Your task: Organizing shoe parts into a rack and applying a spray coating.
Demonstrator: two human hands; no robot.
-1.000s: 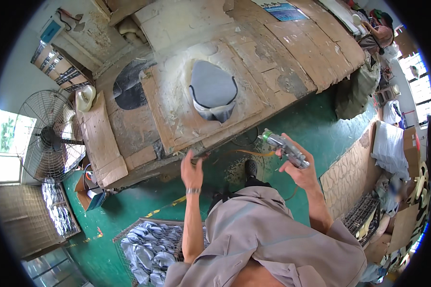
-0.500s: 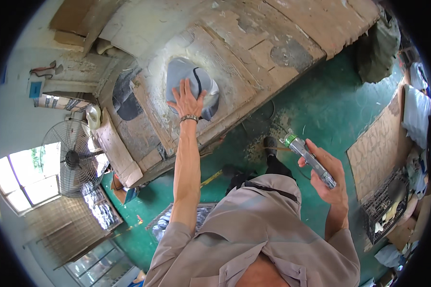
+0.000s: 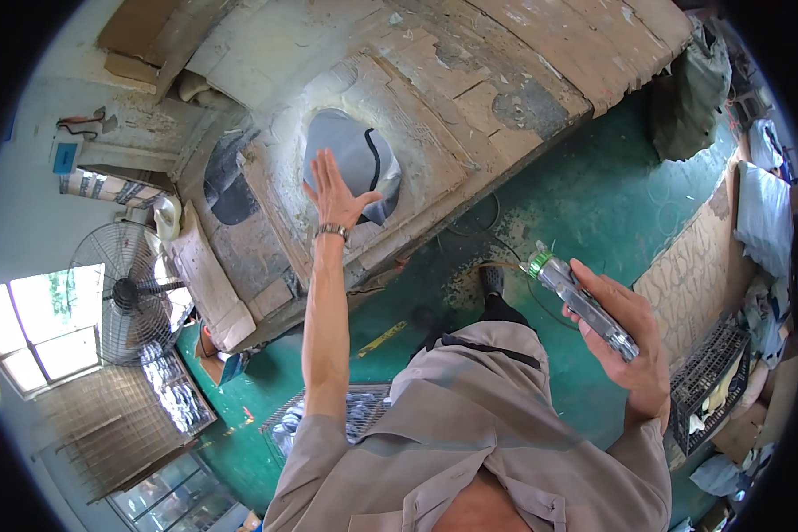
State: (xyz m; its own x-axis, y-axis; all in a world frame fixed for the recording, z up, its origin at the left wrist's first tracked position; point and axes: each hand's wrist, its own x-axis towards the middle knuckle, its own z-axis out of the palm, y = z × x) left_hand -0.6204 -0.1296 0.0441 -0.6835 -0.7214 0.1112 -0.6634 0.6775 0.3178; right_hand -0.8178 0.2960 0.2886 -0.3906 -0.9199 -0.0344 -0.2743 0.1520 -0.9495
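A grey, rounded sheet piece (image 3: 344, 140) with a black curved strip lies on the worn cardboard-covered bench (image 3: 434, 168), over a whitish crusted patch. My left hand (image 3: 337, 199) is stretched out flat over the near left part of this piece, fingers straight and thumb out to the right. It grips nothing; whether the palm touches the sheet I cannot tell. Out to the right, above the green floor, my right hand (image 3: 628, 324) is wrapped round a grey cylindrical hand tool with a green end (image 3: 569, 282). The green end points up and left, toward the bench.
Left of the bench stands a wire-caged fan (image 3: 128, 294). A crate (image 3: 284, 426) with silvery-grey pieces sits on the floor near my left arm. On the right are a patterned cardboard sheet (image 3: 683, 253), a black crate (image 3: 705, 377) and grey bundles (image 3: 762, 217). A thin hose (image 3: 496, 213) loops beside the bench.
My left hand has drawn slightly left and nearer to me, its fingers now closer together, uncovering more of the grey piece. My right hand has moved a little right and nearer with the tool.
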